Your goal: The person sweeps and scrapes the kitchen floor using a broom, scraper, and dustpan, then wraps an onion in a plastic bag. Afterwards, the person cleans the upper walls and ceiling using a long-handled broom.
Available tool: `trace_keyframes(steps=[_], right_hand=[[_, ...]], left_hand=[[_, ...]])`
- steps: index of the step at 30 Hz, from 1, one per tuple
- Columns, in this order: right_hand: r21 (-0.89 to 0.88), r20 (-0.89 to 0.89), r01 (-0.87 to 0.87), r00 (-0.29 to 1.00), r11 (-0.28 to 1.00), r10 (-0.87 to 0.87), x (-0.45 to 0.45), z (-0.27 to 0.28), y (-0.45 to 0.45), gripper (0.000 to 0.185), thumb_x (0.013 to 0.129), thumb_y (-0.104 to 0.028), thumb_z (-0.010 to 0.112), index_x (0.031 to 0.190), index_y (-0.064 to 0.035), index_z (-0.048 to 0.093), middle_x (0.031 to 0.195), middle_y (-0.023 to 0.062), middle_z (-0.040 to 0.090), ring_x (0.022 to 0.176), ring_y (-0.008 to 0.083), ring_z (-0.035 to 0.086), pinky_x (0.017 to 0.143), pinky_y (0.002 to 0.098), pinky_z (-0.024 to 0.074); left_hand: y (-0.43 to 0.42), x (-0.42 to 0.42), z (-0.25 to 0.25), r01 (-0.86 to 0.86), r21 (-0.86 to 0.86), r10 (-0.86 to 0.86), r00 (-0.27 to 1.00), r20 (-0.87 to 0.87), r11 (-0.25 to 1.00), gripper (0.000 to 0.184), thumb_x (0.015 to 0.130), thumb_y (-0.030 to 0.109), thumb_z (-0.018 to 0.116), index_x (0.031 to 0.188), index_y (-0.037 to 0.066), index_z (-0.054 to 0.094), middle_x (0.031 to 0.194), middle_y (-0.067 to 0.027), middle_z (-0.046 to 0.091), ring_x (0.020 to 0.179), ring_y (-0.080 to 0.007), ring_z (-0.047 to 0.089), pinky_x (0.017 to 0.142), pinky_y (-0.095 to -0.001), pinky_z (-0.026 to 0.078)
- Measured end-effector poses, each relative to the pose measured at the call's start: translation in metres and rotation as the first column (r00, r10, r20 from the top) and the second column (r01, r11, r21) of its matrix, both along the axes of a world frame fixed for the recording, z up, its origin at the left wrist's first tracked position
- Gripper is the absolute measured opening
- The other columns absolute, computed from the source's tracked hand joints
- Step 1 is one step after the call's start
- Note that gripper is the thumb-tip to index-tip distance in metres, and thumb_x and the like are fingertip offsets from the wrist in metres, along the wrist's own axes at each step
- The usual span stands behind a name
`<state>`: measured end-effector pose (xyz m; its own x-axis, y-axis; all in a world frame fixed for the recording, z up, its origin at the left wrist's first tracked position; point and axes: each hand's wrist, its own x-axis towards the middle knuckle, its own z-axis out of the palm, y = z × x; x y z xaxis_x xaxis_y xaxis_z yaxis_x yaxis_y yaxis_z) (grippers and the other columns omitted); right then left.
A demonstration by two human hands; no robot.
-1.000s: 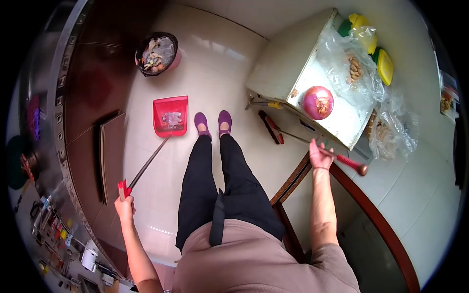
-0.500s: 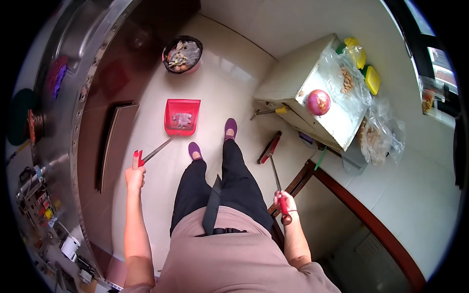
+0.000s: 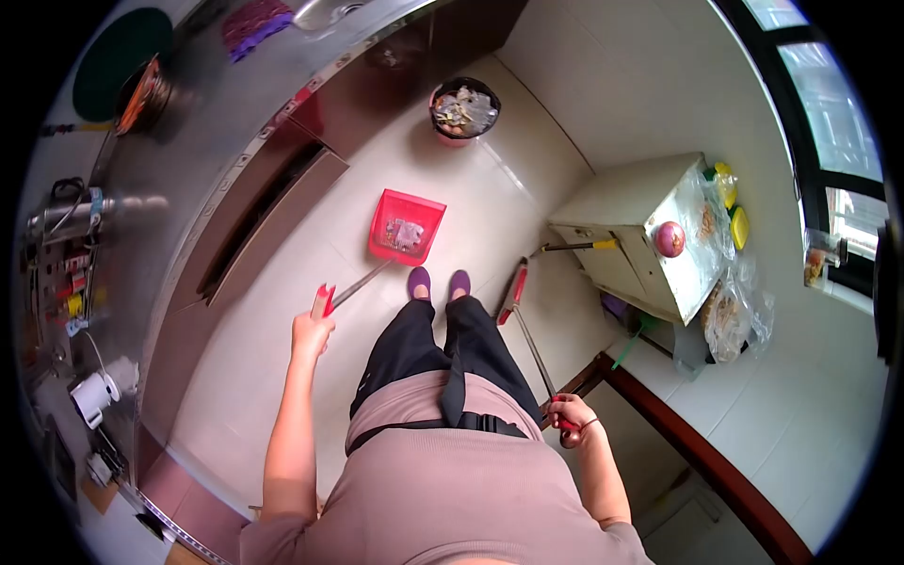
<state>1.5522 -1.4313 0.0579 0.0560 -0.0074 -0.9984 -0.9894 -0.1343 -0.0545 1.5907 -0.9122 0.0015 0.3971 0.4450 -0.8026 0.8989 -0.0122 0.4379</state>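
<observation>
My left hand (image 3: 313,333) is closed round the red-ended handle of a red dustpan (image 3: 405,226). Whitish scraps lie in the pan, which is out in front of my feet over the pale floor. On the right, my right hand (image 3: 571,414) grips the red handle of a broom (image 3: 514,292). Its long shaft slants away from me to the red and dark head, right of my purple shoes. Farther off, past the dustpan, stands a lined waste bin (image 3: 465,111) filled with scraps and plastic.
A white cabinet (image 3: 626,254) at right bears an onion (image 3: 669,239) and plastic bags (image 3: 730,315). A yellow-handled tool (image 3: 579,246) is beside it. An open drawer (image 3: 273,231) juts from the left counter. A dark red door frame (image 3: 697,447) lies at lower right.
The view has swung, so bin, dustpan and counter sit farther right. My right hand has come down from beside the cabinet toward my waist with the broom. My feet have shifted.
</observation>
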Motion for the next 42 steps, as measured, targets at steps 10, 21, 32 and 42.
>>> trace_keyframes(steps=[10,21,32,42], right_hand=[[-0.103,0.337,-0.846,0.465,0.523,0.818,0.132,-0.095,0.13,0.009,0.07,-0.006,0.058,0.075,0.0025,0.057,0.058,0.0098,0.057,0.049,0.0178,0.056,0.045,0.0322,0.0473],[-0.088,0.125,-0.726,0.672,0.682,0.73,0.27,-0.186,0.289,0.024,0.086,-0.022,0.047,0.082,0.0006,0.054,0.063,0.0114,0.059,0.047,0.021,0.057,0.041,0.0353,0.0454],[-0.216,0.008,-0.622,0.77,0.753,0.638,0.224,-0.139,0.136,0.022,0.084,-0.024,0.048,0.072,-0.0044,0.049,0.053,0.0072,0.049,0.04,0.0176,0.046,0.034,0.0336,0.0367],[-0.325,0.2,-0.74,0.555,0.589,0.807,0.133,-0.069,0.124,0.022,0.081,-0.015,0.051,0.093,0.0017,0.057,0.059,0.0117,0.056,0.046,0.0221,0.058,0.043,0.0347,0.0475]], left_hand=[[0.006,-0.176,0.019,-0.242,0.035,0.242,0.97,-0.016,0.97,0.007,0.064,0.004,0.056,0.069,0.001,0.054,0.049,-0.0025,0.047,0.033,-0.012,0.043,0.032,-0.0277,0.032],[-0.025,-0.227,0.048,-0.435,0.149,0.453,0.885,-0.112,0.888,0.003,0.067,0.004,0.054,0.065,0.004,0.051,0.048,0.0003,0.042,0.034,-0.0089,0.038,0.032,-0.0247,0.029],[0.001,-0.241,0.025,-0.411,0.173,0.437,0.885,-0.163,0.895,0.004,0.068,0.005,0.054,0.065,0.003,0.052,0.048,-0.0001,0.043,0.033,-0.01,0.04,0.032,-0.0252,0.03],[-0.004,-0.253,0.011,-0.548,0.104,0.558,0.821,-0.122,0.83,0.002,0.067,0.004,0.053,0.068,0.003,0.052,0.049,0.0009,0.042,0.033,-0.0085,0.039,0.03,-0.0249,0.029]])
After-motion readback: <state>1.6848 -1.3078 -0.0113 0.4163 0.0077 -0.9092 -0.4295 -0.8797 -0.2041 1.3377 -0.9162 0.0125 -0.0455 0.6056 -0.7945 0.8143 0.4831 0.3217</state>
